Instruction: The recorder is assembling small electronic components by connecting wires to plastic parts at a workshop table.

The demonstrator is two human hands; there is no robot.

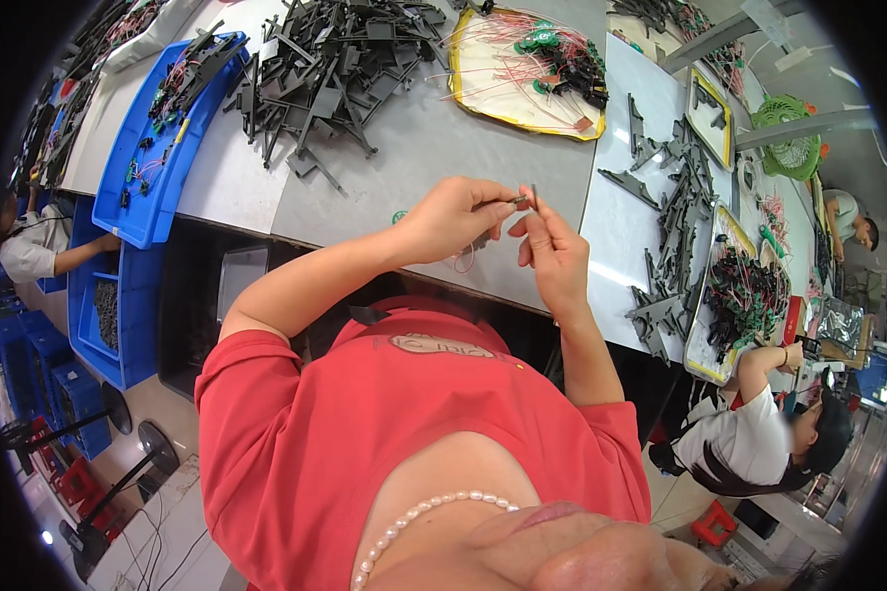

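Observation:
My left hand [450, 219] and my right hand [560, 264] meet above the table's near edge, fingertips close together. The left thumb and forefinger pinch a small part with a dark end [520, 200]; a thin red wire [465, 264] loops below that hand. Between my right thumb and fingers is a small, dark, narrow piece [534, 193]. My fingers cover most of both parts, so their exact kind cannot be made out. A small green round piece [399, 216] lies on the table beside my left wrist.
Dark grey plastic parts [330, 74] are heaped at the far middle. A yellow-edged tray [468, 84] holds wired green boards. At left stands a blue bin [128, 212]; more grey parts [685, 212] lie at right. A co-worker [749, 443] sits near right, another [39, 241] far left.

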